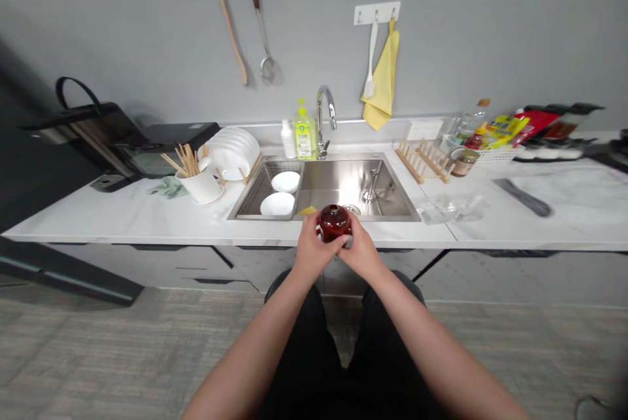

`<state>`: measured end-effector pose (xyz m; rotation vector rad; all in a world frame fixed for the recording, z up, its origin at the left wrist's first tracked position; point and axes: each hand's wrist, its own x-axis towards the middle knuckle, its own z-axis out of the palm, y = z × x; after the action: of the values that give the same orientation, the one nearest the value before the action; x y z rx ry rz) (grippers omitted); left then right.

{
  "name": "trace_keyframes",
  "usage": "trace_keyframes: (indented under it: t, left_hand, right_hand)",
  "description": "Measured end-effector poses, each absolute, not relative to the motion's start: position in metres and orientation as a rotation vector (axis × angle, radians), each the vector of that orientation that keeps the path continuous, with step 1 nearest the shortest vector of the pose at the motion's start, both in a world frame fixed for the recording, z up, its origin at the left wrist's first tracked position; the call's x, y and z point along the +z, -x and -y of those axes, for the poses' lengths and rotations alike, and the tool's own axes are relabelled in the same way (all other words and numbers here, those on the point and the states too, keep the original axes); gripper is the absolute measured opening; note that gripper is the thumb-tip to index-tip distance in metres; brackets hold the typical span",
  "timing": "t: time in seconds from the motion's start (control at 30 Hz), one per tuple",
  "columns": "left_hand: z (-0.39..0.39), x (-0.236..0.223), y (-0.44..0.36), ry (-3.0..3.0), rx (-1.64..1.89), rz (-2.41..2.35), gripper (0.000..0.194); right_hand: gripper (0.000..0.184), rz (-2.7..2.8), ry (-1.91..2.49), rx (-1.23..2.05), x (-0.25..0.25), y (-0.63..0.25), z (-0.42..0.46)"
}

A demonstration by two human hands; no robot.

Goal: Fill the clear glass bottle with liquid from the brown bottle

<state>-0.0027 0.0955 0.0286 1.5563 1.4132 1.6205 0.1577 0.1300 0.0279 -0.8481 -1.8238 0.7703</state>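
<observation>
A small, round, dark red glass bottle with a narrow open top is held between my two hands at the front edge of the sink. My left hand wraps its left side, and my right hand closes on it from the right. Both thumbs lie across the near side, and the bottle's lower part is hidden by them. It stands roughly upright. A yellow sponge or cloth shows in the basin just beyond my left hand.
White bowls rest in the sink's left drain basket. The faucet rises behind the basin, beside a green soap bottle. To the left stand racked plates and a chopstick holder. A wooden rack and jar are right.
</observation>
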Motion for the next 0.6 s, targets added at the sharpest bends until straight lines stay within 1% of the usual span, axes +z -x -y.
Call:
trace_keyframes:
  t: [0.07,0.1,0.13,0.17,0.2,0.23,0.27,0.3,0.37,0.4,0.47,0.53,0.6]
  left_hand:
    - [-0.093,0.028,0.015,-1.646,1.543,-1.350,0.095]
    - [-0.093,0.027,0.026,-1.676,1.512,-1.317,0.099]
    - [-0.093,0.027,0.042,-1.691,1.494,-1.300,0.099]
    - [-0.094,0.027,0.064,-1.695,1.494,-1.320,0.093]
    - [-0.095,0.027,0.090,-1.683,1.515,-1.377,0.080]
    - [-0.095,0.028,0.120,-1.664,1.549,-1.495,0.063]
    - [-0.096,0.029,0.154,-1.639,1.600,-1.676,0.048]
    - [-0.096,0.031,0.189,-1.585,1.645,-1.810,0.040]
    - [-0.094,0.035,0.256,-1.461,1.700,-2.107,0.032]
    - [-0.093,0.037,0.284,-1.412,1.707,-2.202,0.031]
    - [-0.093,0.039,0.328,-1.369,1.672,-2.319,0.038]
    - [-0.095,0.038,0.352,-1.369,1.621,-2.370,0.043]
    - [-0.101,0.035,0.364,-1.370,1.553,-2.395,0.042]
  right_hand:
    - [0.088,1.799,0.894,0.792,0.026,-0.155,-0.134]
    - [0.087,1.790,0.915,0.798,0.025,-0.156,-0.137]
    - [0.089,1.779,0.937,0.799,0.024,-0.157,-0.140]
    - [0.091,1.764,0.958,0.794,0.022,-0.159,-0.145]
    - [0.094,1.747,0.979,0.787,0.021,-0.162,-0.150]
    - [0.095,1.728,1.000,0.782,0.020,-0.167,-0.157]
    - [0.095,1.708,1.019,0.781,0.019,-0.171,-0.164]
    - [0.094,1.689,1.039,0.782,0.017,-0.176,-0.170]
    - [0.094,1.651,1.077,0.773,0.015,-0.186,-0.183]
    - [0.094,1.637,1.093,0.765,0.014,-0.190,-0.189]
    - [0.095,1.620,1.106,0.749,0.012,-0.194,-0.196]
    - [0.094,1.633,1.097,0.745,0.011,-0.194,-0.198]
    - [0.093,1.670,1.080,0.753,0.012,-0.189,-0.198]
